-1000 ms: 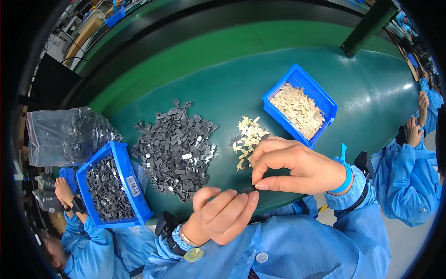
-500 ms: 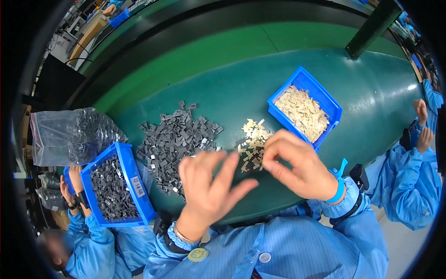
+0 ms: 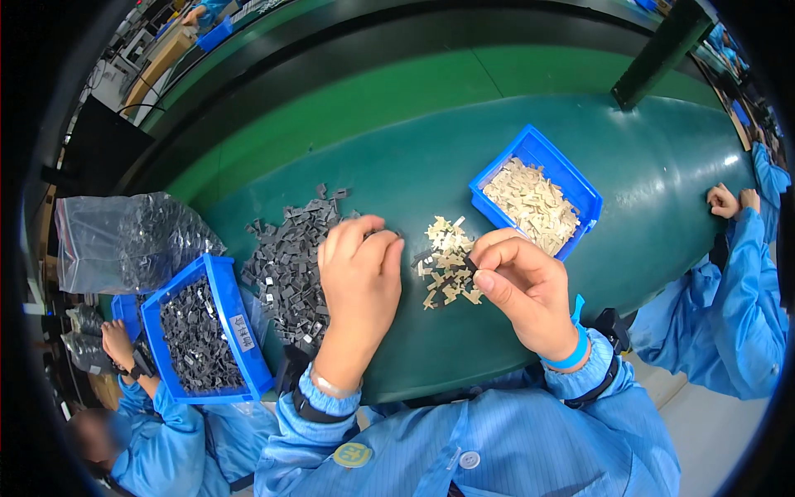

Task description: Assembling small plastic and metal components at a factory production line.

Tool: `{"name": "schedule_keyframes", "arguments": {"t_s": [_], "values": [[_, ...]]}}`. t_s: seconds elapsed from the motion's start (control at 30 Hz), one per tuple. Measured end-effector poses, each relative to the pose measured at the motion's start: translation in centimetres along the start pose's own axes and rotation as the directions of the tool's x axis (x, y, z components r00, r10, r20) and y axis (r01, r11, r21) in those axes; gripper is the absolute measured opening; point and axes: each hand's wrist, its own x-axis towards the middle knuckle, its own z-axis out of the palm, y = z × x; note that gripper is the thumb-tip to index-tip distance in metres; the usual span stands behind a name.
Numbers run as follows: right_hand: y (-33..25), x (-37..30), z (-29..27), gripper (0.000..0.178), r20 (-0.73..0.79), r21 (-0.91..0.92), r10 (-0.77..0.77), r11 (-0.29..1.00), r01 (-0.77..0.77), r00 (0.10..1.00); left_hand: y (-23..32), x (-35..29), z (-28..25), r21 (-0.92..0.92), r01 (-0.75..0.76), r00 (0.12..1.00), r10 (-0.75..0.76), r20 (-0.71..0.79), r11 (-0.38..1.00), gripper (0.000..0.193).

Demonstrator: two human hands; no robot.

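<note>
Pieces this small are probably best taken one at a time with thumb and forefinger, from the loose edge of a heap rather than its middle, with a light pinch that lets each one be turned before it is gripped firmly. Keeping the wrists low over the desk should steady the fingertips, and the two heaps ought to be kept from mixing; a few dark pieces already lie at the nine o'clock edge of the pale ones. The left hand is curled, its fingers bent at the near edge of the dark pieces, which spread from its nine to its eleven o'clock; whether it holds one cannot be told. The right hand is narrow, thumb and forefinger nearly meeting, with a dark bit at the tips that may or may not be gripped. The pale pieces lie just beside it at ten o'clock, and between two and three o'clock from the left hand. A blue bin of pale parts stands at the right hand's twelve o'clock, a blue bin of dark parts at the left hand's eight.
</note>
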Motion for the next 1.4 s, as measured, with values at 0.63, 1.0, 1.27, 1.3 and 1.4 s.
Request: {"name": "schedule_keyframes", "arguments": {"t_s": [0.63, 1.0, 1.27, 1.3, 1.4], "values": [[0.5, -1.2, 2.3, 0.031, 0.055, 0.185, -0.150, 0.973, 0.138, 0.987, 3.8, -3.9, -5.5, -0.655, 0.547, 0.731, -0.084, 0.677, -0.521, 0.028], [-0.2, -1.2, 3.3, 0.009, 0.064, 0.456, 0.107, 0.881, -0.125, 0.992, 3.9, -4.4, -5.3, -0.838, 0.485, 0.759, -0.356, 0.546, -0.252, 0.023], [0.2, -1.2, 3.5, 0.005, 0.029, 0.472, 0.200, 0.861, -0.190, 0.979, 3.9, -4.6, -4.8, -0.861, 0.494, 0.772, -0.394, 0.499, -0.122, 0.025], [0.4, -1.1, 3.5, 0.004, 0.018, 0.436, 0.180, 0.884, -0.170, 0.983, 3.9, -4.6, -4.7, -0.869, 0.487, 0.783, -0.398, 0.477, -0.082, 0.026], [0.6, -0.9, 3.8, 0.005, 0.020, 0.488, 0.224, 0.848, -0.205, 0.974, 3.8, -4.8, -4.7, -0.869, 0.493, 0.782, -0.417, 0.463, -0.039, 0.027]]}}
